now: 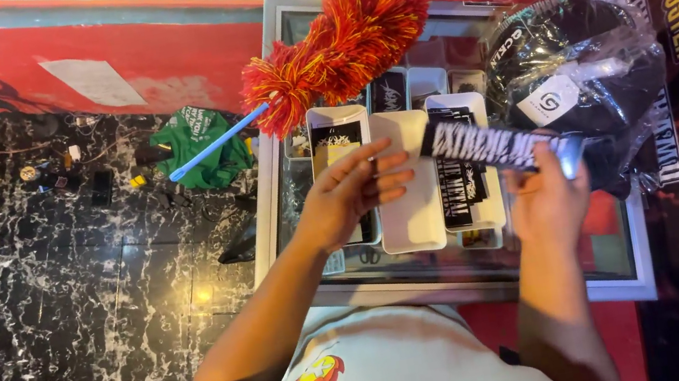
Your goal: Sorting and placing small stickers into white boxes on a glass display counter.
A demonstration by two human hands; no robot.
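Nearest the camera, at the bottom of the frame, is the person's pale grey shirt point(391, 377) with a red and yellow print on the chest, and from it both bare forearms rise toward the middle of the picture. The right hand point(549, 202), right of centre, is closed around one end of a long black strip with bold white lettering point(494, 145), fingers wrapped about it so the strip runs slantwise up and left from the fist. The left hand point(351, 193), just left of centre, is open with the fingers stretched out flat and slightly spread, holding nothing; its fingertips reach toward the free end of the strip and hover over an empty white tray point(412, 215). That tray sits between two others: a white tray point(336, 117) to its left with a black printed item in it, partly under the left hand, and a white tray point(489, 215) to its right holding more black strips with white lettering. All rest on a glass counter top point(464, 261) with a pale metal frame. Above them, at top centre, lies a red and yellow feather duster point(340, 32) whose blue handle points down-left past the counter edge. At the upper right sits a clear plastic bag of dark goods point(588, 72). Left of the counter spreads a black marble floor point(27, 320) with a green cloth point(206, 144) in a heap, below a red wall point(57, 64)
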